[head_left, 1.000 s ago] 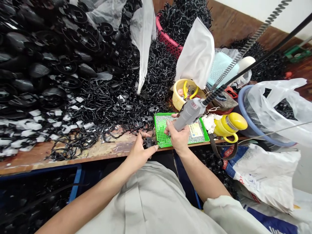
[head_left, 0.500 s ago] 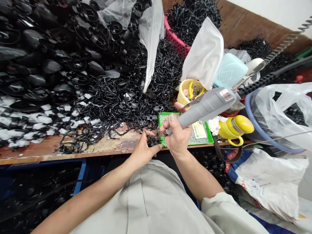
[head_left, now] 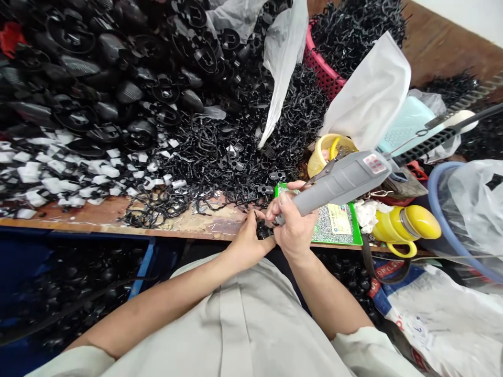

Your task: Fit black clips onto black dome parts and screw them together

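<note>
My right hand [head_left: 294, 225] is wrapped round a grey electric screwdriver [head_left: 341, 180], which slants down to the left. Its tip points toward a small black part [head_left: 264, 228] at the table's front edge. My left hand [head_left: 251, 238] grips that black part between thumb and fingers, close against the right hand. The screwdriver's bit and much of the part are hidden by my fingers. Just beyond and right of the hands lies a green tray [head_left: 357, 230] with a speckled bottom and a yellowish label.
Heaped black wire pieces [head_left: 220, 141], white parts [head_left: 58, 175] and black housings [head_left: 129, 91] cover the left and back. A yellow cup [head_left: 320, 157], yellow bottle [head_left: 408, 225], pink basket [head_left: 322, 70] and blue-rimmed bin [head_left: 440, 209] stand right. A coiled cord [head_left: 467, 99] runs upper right.
The view has swung left, so the surroundings sit further right. Both hands have drawn closer together at the black part, and the screwdriver is still in my right hand.
</note>
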Demonstrator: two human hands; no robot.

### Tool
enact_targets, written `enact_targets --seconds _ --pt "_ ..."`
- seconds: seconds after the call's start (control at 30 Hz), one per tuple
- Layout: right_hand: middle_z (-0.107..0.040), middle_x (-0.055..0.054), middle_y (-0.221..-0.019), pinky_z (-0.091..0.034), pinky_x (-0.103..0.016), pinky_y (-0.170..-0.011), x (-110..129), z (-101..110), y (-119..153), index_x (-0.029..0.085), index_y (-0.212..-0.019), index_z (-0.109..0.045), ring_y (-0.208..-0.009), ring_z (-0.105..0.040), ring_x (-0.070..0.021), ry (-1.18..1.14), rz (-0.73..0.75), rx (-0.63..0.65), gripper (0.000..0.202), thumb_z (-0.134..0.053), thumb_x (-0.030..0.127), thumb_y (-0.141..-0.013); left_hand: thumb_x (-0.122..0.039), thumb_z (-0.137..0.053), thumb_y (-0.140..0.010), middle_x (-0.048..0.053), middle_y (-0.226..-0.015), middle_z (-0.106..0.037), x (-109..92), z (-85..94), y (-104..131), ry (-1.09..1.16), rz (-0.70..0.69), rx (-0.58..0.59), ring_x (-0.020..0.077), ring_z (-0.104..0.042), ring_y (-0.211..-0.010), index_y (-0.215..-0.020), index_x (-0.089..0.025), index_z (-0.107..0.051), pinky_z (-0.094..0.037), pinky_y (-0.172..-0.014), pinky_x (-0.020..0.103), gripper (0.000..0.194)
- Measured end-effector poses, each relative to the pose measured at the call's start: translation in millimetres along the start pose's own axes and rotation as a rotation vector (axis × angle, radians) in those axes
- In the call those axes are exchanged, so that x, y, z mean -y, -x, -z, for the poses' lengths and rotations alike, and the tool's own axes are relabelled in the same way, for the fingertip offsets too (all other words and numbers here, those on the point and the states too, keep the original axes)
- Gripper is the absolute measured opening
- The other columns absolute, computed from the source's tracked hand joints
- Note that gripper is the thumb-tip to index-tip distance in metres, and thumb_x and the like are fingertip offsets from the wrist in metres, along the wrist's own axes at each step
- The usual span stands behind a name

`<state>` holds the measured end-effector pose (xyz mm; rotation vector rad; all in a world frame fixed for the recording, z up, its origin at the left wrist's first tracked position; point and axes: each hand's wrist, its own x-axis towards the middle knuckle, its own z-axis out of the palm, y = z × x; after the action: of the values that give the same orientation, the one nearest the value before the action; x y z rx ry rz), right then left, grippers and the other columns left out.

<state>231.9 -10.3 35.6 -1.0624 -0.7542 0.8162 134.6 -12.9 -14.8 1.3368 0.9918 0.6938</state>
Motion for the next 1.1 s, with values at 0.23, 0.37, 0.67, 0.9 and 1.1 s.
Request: enact_targets --seconds 0.23,0.37,0.67,0.9,1.1 --pt "-0.053 0.009 -0.055 -0.046 -0.026 -0.048 -0.8 -1.3 12.3 0.023 -0.101 -0.048 -0.044 -0.052 -0.0106 0.032 0.024 -0.022 0.035 -0.072 0.032 -0.076 -0.031 -0.065 -0.076 0.006 -0.112 -0.057 3.9 -5.8 2.9 -0.024 -0.071 0.032 0.0205 -0.055 -0.104 -0.109 -0.02 -0.042 -0.043 -0.093 0.035 0.041" --pt "-0.052 0.008 -0.054 -0.04 -0.026 -0.044 8.8 4.0 13.9 0.024 -0.107 -0.055 -0.042 -0.047 -0.0104 -0.044 -0.054 -0.025 0.036 -0.07 0.025 -0.074 -0.031 -0.069 -0.072 0.004 -0.103 -0.06 -2.2 10.7 23.0 -0.176 -0.092 0.054 0.0204 -0.058 -0.095 -0.103 -0.022 -0.045 -0.048 -0.084 0.033 0.041" --pt "-0.049 0.005 -0.05 -0.038 -0.031 -0.042 4.3 -0.7 14.3 0.026 -0.1 -0.067 -0.043 -0.044 -0.0146 0.07 0.086 -0.074 0.03 -0.066 0.019 -0.071 -0.017 -0.051 -0.085 0.013 -0.112 -0.06 -15.6 157.3 146.3 -1.215 0.079 -0.516 0.0286 -0.056 -0.102 -0.114 -0.017 -0.053 -0.045 -0.089 0.043 0.029" --pt "-0.053 0.008 -0.054 -0.045 -0.026 -0.046 -23.1 -22.3 8.0 0.018 -0.109 -0.059 -0.043 -0.049 -0.0104 0.104 0.07 -0.003 0.04 -0.073 0.029 -0.073 -0.038 -0.058 -0.086 0.015 -0.133 -0.052 -10.9 185.4 171.0 -1.314 0.096 -0.696 0.0341 -0.048 -0.118 -0.123 -0.019 -0.051 -0.04 -0.095 0.048 0.043" --pt "-0.065 0.002 -0.077 -0.052 -0.03 -0.065 -43.0 -10.4 -10.3 0.021 -0.123 -0.053 -0.064 -0.064 -0.0131 0.35 0.029 0.02 0.055 -0.072 0.042 -0.076 -0.026 -0.054 -0.089 0.007 -0.101 -0.061 2.4 134.6 85.8 -1.029 -0.135 -0.289 0.0235 -0.054 -0.096 -0.099 -0.021 -0.06 -0.043 -0.085 0.037 0.012"
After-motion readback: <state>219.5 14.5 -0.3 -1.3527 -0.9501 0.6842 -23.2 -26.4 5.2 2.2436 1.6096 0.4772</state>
